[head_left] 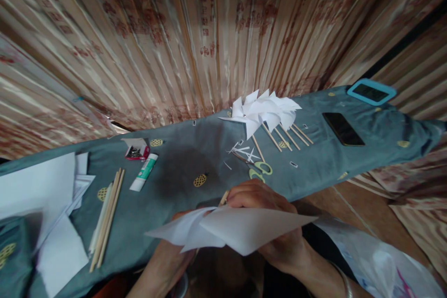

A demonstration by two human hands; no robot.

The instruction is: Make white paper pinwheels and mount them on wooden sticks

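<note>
A white paper pinwheel [240, 230] is held up before me, close to the table's near edge. My right hand [256, 195] is closed on it from the right, with fingers curled over the back near the tip of a wooden stick [224, 197]. My left hand [174, 256] is on the left side, behind and under the paper, gripping the pinwheel; its fingers are mostly hidden by the blades. Just beyond my right hand lie green-handled scissors [262, 167] and thin white paper scraps [246, 152].
Several finished pinwheels [267, 109] lie overlapped at the back of the cloth-covered table [181, 149]. On the left are paper sheets [38, 191], wooden sticks [109, 223], a glue stick [144, 172] and a small box of metal pins [137, 149]. A phone [343, 129] and a blue-framed device [372, 91] lie right.
</note>
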